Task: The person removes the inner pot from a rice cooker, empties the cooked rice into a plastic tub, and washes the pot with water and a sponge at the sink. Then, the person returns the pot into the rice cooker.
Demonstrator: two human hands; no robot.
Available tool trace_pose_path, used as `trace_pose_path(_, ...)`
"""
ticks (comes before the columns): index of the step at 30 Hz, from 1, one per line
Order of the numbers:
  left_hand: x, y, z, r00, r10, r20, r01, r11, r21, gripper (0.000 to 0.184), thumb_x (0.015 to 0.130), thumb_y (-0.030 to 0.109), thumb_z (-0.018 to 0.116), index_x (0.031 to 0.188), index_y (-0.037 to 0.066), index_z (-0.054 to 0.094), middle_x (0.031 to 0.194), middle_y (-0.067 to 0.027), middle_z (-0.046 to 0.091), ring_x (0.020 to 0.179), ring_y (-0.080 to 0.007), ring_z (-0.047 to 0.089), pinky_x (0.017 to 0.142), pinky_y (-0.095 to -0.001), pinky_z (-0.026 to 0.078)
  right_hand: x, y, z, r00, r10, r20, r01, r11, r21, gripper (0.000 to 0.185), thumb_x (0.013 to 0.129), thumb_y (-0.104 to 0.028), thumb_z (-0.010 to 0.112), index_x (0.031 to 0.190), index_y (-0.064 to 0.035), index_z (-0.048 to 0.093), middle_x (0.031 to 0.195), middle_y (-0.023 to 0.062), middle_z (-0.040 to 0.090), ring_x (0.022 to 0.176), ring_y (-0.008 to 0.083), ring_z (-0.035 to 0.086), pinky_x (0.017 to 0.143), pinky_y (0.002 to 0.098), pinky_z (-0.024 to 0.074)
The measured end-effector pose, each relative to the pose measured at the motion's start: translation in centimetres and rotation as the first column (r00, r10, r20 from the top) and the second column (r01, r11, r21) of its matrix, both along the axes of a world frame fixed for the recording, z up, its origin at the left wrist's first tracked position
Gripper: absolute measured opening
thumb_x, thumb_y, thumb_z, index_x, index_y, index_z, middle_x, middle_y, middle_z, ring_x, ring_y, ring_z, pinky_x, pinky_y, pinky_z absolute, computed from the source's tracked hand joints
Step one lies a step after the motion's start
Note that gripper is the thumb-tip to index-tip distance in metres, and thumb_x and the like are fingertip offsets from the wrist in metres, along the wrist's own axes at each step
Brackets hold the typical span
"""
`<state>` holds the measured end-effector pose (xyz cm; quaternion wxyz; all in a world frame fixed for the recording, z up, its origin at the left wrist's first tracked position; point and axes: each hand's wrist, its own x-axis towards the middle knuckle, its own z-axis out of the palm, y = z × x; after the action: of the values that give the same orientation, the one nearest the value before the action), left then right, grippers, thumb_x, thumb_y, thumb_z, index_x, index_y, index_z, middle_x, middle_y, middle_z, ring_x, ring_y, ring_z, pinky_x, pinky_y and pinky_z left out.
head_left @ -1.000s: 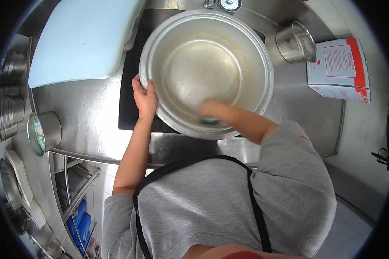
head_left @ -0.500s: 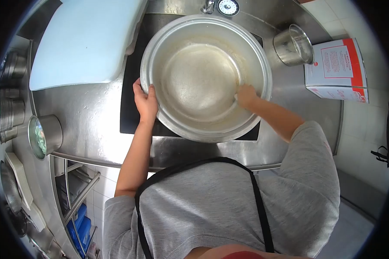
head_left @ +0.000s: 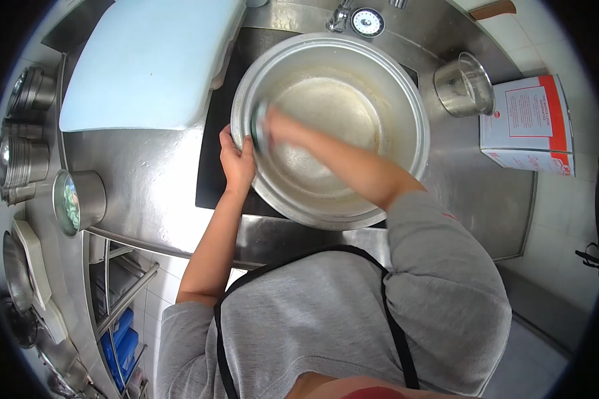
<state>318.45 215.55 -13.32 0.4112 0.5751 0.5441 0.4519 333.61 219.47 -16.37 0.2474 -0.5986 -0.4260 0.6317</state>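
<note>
The wide pot (head_left: pixel 343 110) surrounds the right hand (head_left: pixel 279 126)

Basin (head_left: pixel 353 113) on panel (head_left: pixel 209 173), on bench (head_left: pixel 140 179). Board (head_left: pixel 146 63) left. Right: pot (head_left: pixel 449 90), then box (head_left: pixel 529 123) further out. Dial (head_left: pixel 368 22) behind basin, tap (head_left: pixel 338 16) just left of dial. Pail (head_left: pixel 93 199) front-left.

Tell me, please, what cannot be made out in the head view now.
In the head view:
Right hand and greenish item: motion blur hides the grip.
Black surface beneath the pot: covered.
Print on the box: too small.
Pale blue board: top edge cuts it off.
</note>
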Motion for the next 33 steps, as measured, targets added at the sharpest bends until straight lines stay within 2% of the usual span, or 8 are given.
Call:
trace_pose_path(3, -0.1, -0.3, 1.0, 1.0, -0.013, 0.026, 0.014, 0.998, -0.066, 0.038, 0.082, 0.004, 0.053, 0.117, -0.002, 0.04, 0.099, -0.0186, 0.059, 0.089, -0.0225, 0.059, 0.08, -0.0291, 0.044, 6.0, -9.6, 1.2, 0.48, 0.866, 0.139, -0.842, 0.5, -0.203, 0.053, 0.085, -0.03, 0.053, 0.127, -0.0011, 0.037, 0.108, 0.0129, 0.053, 0.089, 0.0228, 0.053, 0.077, 0.038, 0.0425)
trace_pose_path(6, -0.1, -0.3, 0.7, 0.998, -0.018, 0.061, 0.021, 0.999, -0.048, 0.039, 0.082, 0.003, 0.053, 0.118, -0.002, 0.039, 0.099, -0.0183, 0.06, 0.089, -0.0221, 0.059, 0.08, -0.0287, 0.044, 18.1, -9.9, 2.8, -0.263, 0.928, 0.266, -0.87, -0.109, -0.481, 0.046, 0.074, -0.032, 0.058, 0.114, -0.0118, 0.057, 0.112, 0.0135, 0.058, 0.104, 0.0311, 0.053, 0.09, 0.042, 0.0394)
trace_pose_path(9, -0.1, -0.2, 0.5, 0.992, -0.017, 0.125, 0.026, 0.997, -0.072, 0.038, 0.082, 0.004, 0.053, 0.118, -0.002, 0.04, 0.099, -0.0177, 0.06, 0.089, -0.0212, 0.059, 0.08, -0.0287, 0.044, 23.5, -2.6, 1.2, -0.372, 0.357, 0.857, -0.58, 0.632, -0.515, 0.039, 0.076, -0.033, 0.057, 0.111, -0.0154, 0.06, 0.103, 0.0098, 0.06, 0.091, 0.0255, 0.056, 0.081, 0.0411, 0.0416)
trace_pose_path(10, -0.2, -0.2, 0.6, 0.992, -0.015, 0.124, 0.023, 0.998, -0.061, 0.038, 0.082, 0.004, 0.053, 0.118, -0.002, 0.04, 0.099, -0.0177, 0.06, 0.089, -0.0212, 0.059, 0.08, -0.0287, 0.044, 24.7, 1.3, -1.3, -0.204, -0.227, 0.952, -0.878, 0.473, -0.075, 0.03, 0.081, -0.027, 0.053, 0.108, -0.0171, 0.059, 0.106, 0.0064, 0.055, 0.093, 0.0207, 0.053, 0.078, 0.0391, 0.041)
trace_pose_path(15, -0.5, 0.4, -0.5, 0.991, -0.084, 0.107, 0.092, 0.993, -0.078, 0.039, 0.085, 0.002, 0.051, 0.12, -0.002, 0.036, 0.105, -0.0178, 0.057, 0.092, -0.0186, 0.056, 0.082, -0.027, 0.043, 7.4, 5.7, 4.7, 0.293, -0.468, 0.834, -0.865, 0.242, 0.439, 0.031, 0.075, -0.015, 0.052, 0.103, -0.0257, 0.06, 0.106, -0.002, 0.054, 0.1, 0.0198, 0.049, 0.077, 0.0391, 0.0399)
trace_pose_path(26, -0.6, -0.7, 0.7, 0.985, -0.077, 0.152, 0.095, 0.989, -0.115, 0.036, 0.084, 0.001, 0.051, 0.117, -0.005, 0.037, 0.104, -0.016, 0.056, 0.096, -0.0184, 0.054, 0.086, -0.0278, 0.04, 30.8, -5.9, 17.8, -0.462, -0.752, 0.469, -0.234, 0.614, 0.754, 0.042, 0.067, -0.01, 0.06, 0.106, -0.0243, 0.061, 0.113, 0.0049, 0.053, 0.108, 0.0246, 0.046, 0.083, 0.0477, 0.0344)
trace_pose_path(28, -1.1, -1.6, 0.5, 0.991, -0.074, 0.111, 0.088, 0.987, -0.131, 0.037, 0.084, 0.001, 0.052, 0.117, -0.006, 0.038, 0.105, -0.0163, 0.055, 0.097, -0.0188, 0.054, 0.087, -0.028, 0.04, 30.3, -3.8, 17.7, 0.038, -0.911, 0.41, -0.369, 0.369, 0.853, 0.04, 0.068, -0.012, 0.061, 0.108, -0.0177, 0.06, 0.115, 0.0077, 0.055, 0.109, 0.0253, 0.048, 0.09, 0.0448, 0.0364)
trace_pose_path(33, -2.0, -3.6, 2.9, 0.992, -0.12, 0.043, 0.127, 0.959, -0.255, 0.041, 0.081, 0.002, 0.055, 0.117, -0.006, 0.036, 0.107, -0.0187, 0.054, 0.098, -0.0212, 0.054, 0.087, -0.0293, 0.041, 19.2, 6.3, 12.3, 0.599, -0.623, 0.503, 0.131, 0.696, 0.706, 0.052, 0.079, -0.025, 0.061, 0.125, -0.0063, 0.046, 0.122, 0.0187, 0.049, 0.114, 0.0314, 0.047, 0.096, 0.0348, 0.0373)
